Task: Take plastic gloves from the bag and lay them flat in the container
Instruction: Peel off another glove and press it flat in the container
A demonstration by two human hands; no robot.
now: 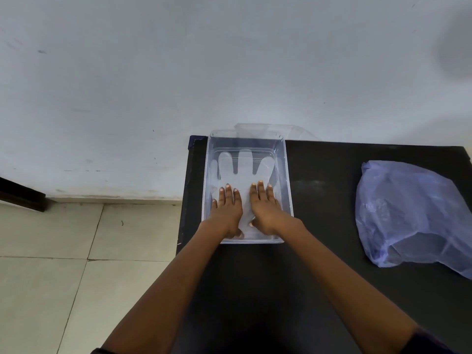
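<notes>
A clear plastic container (286, 175) stands at the far left of the black table. Inside it a translucent plastic glove (245, 167) lies flat, fingers pointing away from me. My left hand (227, 210) and my right hand (265, 208) rest palm down, side by side, on the glove's palm and cuff, fingers stretched out and holding nothing. A crumpled bluish plastic bag (411, 215) lies on the table to the right, apart from both hands.
The black table (324, 175) butts against a white wall. A clear lid (293, 130) leans behind the container. Pale tiled floor (63, 251) lies beyond the table's left edge, close to the container.
</notes>
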